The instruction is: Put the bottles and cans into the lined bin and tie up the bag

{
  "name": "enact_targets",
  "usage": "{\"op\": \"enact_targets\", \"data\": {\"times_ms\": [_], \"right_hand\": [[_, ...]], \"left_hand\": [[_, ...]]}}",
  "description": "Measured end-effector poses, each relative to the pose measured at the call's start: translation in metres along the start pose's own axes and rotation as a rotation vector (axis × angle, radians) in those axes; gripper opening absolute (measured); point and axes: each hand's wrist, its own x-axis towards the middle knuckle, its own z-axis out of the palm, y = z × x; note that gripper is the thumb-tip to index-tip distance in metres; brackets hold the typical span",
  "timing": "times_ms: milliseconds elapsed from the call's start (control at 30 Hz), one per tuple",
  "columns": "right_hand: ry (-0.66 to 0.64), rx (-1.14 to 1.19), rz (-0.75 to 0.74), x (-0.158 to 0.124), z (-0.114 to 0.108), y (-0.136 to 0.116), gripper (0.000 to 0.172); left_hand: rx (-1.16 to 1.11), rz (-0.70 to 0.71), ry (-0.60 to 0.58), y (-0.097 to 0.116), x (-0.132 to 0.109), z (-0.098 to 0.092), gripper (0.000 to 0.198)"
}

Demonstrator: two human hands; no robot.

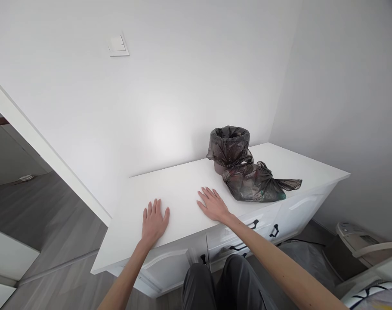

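Observation:
My left hand (154,222) lies flat on the white cabinet top (179,189), fingers apart, with nothing in it. Flat on the same surface, my right hand (213,204) has its fingers spread and holds nothing. Just right of it rests a knotted black plastic bag (252,183), filled with things that show dimly through it, some of them green. Behind that bag, near the wall, stands a small bin (219,167) lined with a black bag (229,146) folded over its rim. The filled bag appears to touch the bin.
Cabinet doors and drawers with black handles (274,230) are below the top's front edge. A white wall (170,86) with a switch (118,45) rises behind. At the lower right stands a light-coloured appliance (357,241). A doorway opens at the left.

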Motion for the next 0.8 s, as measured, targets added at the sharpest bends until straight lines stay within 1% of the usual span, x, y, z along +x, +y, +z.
{"op": "enact_targets", "data": {"times_ms": [300,467,800], "right_hand": [[0.018,0.0,-0.005,0.0006,0.002,0.0038,0.069],[0.035,0.0,-0.003,0.001,0.0013,0.0053,0.068],[0.043,-0.034,-0.024,0.0019,0.0018,0.0065,0.068]], "left_hand": [[-0.007,0.008,0.011,-0.0033,0.0031,0.0052,0.075],[-0.02,0.013,-0.008,-0.0028,0.0046,0.0031,0.076],[-0.067,0.027,0.0,-0.0024,-0.0009,-0.0033,0.073]]}}
